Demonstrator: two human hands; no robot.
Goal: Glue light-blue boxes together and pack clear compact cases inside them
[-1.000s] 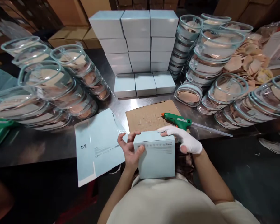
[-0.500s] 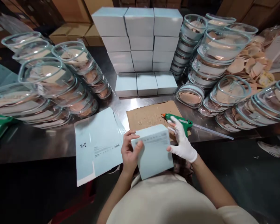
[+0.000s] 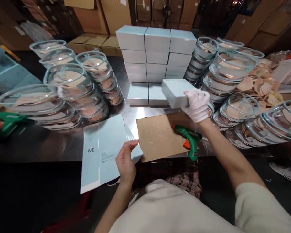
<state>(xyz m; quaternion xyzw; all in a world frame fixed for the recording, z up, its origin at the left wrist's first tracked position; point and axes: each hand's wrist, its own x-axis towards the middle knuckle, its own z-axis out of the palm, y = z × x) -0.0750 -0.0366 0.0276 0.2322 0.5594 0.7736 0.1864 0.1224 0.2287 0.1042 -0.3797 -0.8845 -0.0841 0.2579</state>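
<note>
1 view: head cam, worn on person's head, so POV is above & on the near side of the cardboard sheet [image 3: 157, 139], facing fwd + down. Sheet sits a bit below mid-frame, seen at a slant. V. close range: wearer's own shirt [image 3: 172, 210] fills the bottom, this side of sheet. Wide look, reaching past sheet to brown cartons [image 3: 87, 22] well beyond. Pic squeezed in ht by 1/4.
</note>
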